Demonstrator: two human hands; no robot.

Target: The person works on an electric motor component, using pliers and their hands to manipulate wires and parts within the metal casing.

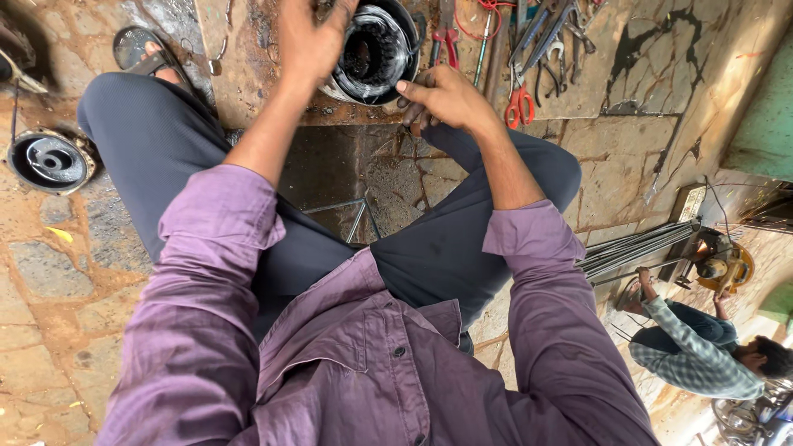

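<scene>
With the right hand (442, 97) pinching down just below the round wire-wound motor part (373, 51), the left hand (310, 37) above it, fingers loosely curled on nothing I can see, should pull slow and even.

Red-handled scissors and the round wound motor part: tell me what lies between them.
In the head view, the right hand and red-handled pliers lie between the round wound motor part and the red-handled scissors.

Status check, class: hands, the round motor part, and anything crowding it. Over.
Left hand raised over the stator, grip unclear. Right hand at its rim, fingers curled; held item not visible. Pliers and scissors lie close beside.
</scene>
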